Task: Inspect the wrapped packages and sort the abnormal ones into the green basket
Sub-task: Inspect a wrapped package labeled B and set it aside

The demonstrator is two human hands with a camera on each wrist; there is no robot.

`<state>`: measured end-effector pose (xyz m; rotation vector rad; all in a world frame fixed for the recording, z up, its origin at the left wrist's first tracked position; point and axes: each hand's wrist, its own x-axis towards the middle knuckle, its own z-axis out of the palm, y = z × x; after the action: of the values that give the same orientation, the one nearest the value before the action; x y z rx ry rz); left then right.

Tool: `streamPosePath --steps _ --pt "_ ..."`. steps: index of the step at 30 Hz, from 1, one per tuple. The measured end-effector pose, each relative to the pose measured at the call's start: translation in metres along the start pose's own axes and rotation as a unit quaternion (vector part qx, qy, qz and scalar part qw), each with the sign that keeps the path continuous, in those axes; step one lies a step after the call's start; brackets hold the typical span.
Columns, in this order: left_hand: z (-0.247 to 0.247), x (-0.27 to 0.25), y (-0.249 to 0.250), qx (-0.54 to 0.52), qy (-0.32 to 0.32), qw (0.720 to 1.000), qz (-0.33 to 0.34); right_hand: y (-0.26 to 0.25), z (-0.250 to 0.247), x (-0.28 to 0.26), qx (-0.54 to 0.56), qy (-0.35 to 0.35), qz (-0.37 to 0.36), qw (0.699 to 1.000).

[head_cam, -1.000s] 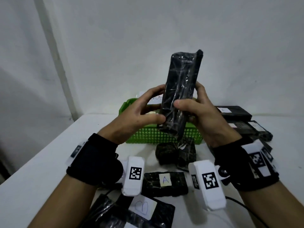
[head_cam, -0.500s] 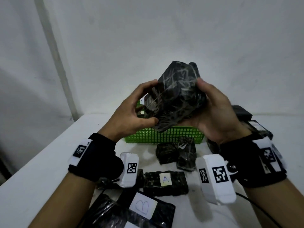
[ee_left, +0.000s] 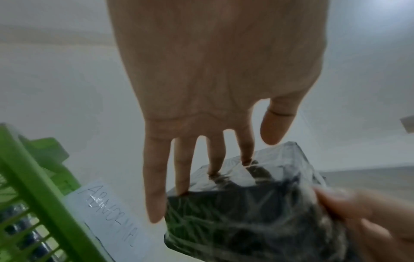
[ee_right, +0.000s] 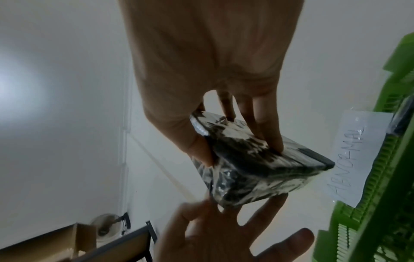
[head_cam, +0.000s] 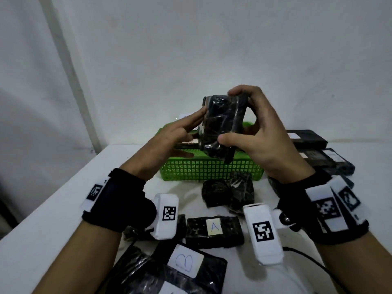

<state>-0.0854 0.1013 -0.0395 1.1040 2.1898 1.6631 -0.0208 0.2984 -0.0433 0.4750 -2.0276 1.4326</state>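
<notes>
Head view looks down over table [head_cam: 53, 209]; wrist views close along palms; all share basket [head_cam: 212, 170]

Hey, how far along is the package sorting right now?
Some dark items already lie in the green basket. The right hand grips a wrapped package above it, with the left hand touching with straight fingers; inspection looks ongoing. Several packages on the table, including package A and package B, remain.

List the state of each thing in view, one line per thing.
held package: wrapped, in the air above the basket.
right hand: grips the held package.
left hand: fingers straight, touching the package's side.
green basket: on the table, holding items.
package labelled A: lying on the table.
</notes>
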Motion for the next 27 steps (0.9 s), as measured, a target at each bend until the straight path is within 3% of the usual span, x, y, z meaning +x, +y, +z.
streamPosePath --steps 4,8,12,15,17,20,23,27 --pt "0.007 -0.003 0.012 -0.026 0.025 0.999 -0.009 0.002 0.004 -0.002 -0.066 -0.020 -0.037 0.997" --pt "0.012 0.001 0.012 -0.070 0.089 0.994 0.001 -0.001 0.007 -0.005 0.035 -0.040 -0.019 0.998" --pt "0.008 0.002 -0.001 -0.088 0.034 0.996 0.003 0.001 0.004 0.001 0.087 0.063 0.090 0.990" --pt "0.010 0.003 -0.005 -0.080 -0.021 0.996 0.026 0.005 -0.004 0.004 0.138 0.030 0.188 0.972" --pt "0.011 0.002 -0.007 -0.069 -0.052 0.995 0.039 0.003 -0.009 0.003 0.180 0.005 0.214 0.960" --pt "0.009 0.003 -0.009 -0.079 -0.056 0.995 0.033 0.006 -0.009 0.005 0.218 0.020 0.190 0.957" --pt "0.010 0.006 -0.001 -0.090 -0.015 0.996 0.016 0.007 -0.005 0.004 0.167 0.035 0.155 0.973" --pt "0.001 0.001 0.006 -0.149 0.021 0.988 0.026 0.006 -0.007 -0.002 0.025 -0.058 0.061 0.996"
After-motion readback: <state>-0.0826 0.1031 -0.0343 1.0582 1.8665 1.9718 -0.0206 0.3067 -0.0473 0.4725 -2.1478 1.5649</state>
